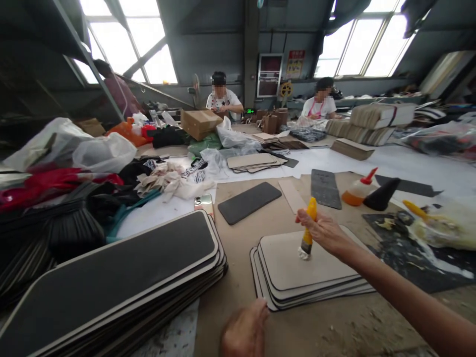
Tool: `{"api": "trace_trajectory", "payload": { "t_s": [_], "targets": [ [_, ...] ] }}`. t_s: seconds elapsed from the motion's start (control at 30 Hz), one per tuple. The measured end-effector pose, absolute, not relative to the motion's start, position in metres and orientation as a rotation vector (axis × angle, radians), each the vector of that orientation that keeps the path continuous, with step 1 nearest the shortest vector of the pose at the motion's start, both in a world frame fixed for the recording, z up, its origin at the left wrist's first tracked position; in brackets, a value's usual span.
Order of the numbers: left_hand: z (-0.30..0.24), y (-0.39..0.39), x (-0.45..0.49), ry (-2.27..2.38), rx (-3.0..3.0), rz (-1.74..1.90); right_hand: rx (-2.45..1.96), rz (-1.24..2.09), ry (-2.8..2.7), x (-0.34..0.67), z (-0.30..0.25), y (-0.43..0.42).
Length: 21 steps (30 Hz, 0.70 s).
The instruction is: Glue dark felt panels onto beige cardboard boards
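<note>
My right hand [322,230] grips the yellow handle of a brush [308,228], closed around it. The brush stands nearly upright, its bristles carrying white paste and touching the top beige panel [282,263]. That panel lies on a small stack of rounded, dark-edged panels. Beside the stack's near left corner is my left hand [245,329], its fingertips at the edge; it is blurred, and whether it holds anything is hidden. On the left rises a tall stack of dark panels with pale borders [130,277]. A single dark panel [249,202] rests behind, between the two stacks.
A glue bottle with a red tip [359,191] and a black cone [383,193] stand at right. Nearby, a second yellow-handled brush [414,209] lies on a paste-covered plastic bag [446,223]. A phone [204,203], fabric scraps [163,181] and a cardboard box [201,123] lie farther back. Several people sit beyond.
</note>
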<state>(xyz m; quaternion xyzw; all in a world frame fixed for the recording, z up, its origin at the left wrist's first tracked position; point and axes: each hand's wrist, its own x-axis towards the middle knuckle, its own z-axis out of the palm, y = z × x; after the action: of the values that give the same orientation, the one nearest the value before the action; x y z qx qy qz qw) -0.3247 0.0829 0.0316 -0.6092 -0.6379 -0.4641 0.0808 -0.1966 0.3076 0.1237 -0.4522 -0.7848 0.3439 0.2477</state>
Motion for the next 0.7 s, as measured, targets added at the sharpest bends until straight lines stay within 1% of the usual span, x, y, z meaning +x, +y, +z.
{"api": "trace_trajectory", "payload": {
  "t_s": [0.07, 0.17, 0.27, 0.33, 0.4, 0.57, 0.7],
  "targets": [
    [0.023, 0.110, -0.307, -1.846, -1.924, -1.304, -1.238, 1.018, -2.039, -0.188, 0.115, 0.307],
    [0.008, 0.134, -0.291, -1.950, -1.839, -1.148, -1.193, 1.210, -1.917, -0.186, 0.104, 0.299],
    [-0.006, 0.142, -0.283, -1.966, -1.814, -1.033, -1.112, 1.409, -1.838, -0.193, 0.091, 0.289],
    [-0.010, 0.141, -0.282, -1.907, -1.790, -0.981, -1.074, 1.454, -1.840, -0.195, 0.082, 0.284],
    [-0.009, 0.140, -0.282, -1.846, -1.792, -0.925, -1.094, 1.376, -1.880, -0.188, 0.075, 0.286],
    [-0.002, 0.140, -0.289, -1.741, -1.873, -0.820, -1.404, 0.908, -1.880, -0.136, 0.068, 0.314],
    [-0.007, 0.140, -0.295, -1.648, -1.894, -0.771, -1.571, 0.611, -1.839, -0.087, 0.069, 0.340]
  ]
}}
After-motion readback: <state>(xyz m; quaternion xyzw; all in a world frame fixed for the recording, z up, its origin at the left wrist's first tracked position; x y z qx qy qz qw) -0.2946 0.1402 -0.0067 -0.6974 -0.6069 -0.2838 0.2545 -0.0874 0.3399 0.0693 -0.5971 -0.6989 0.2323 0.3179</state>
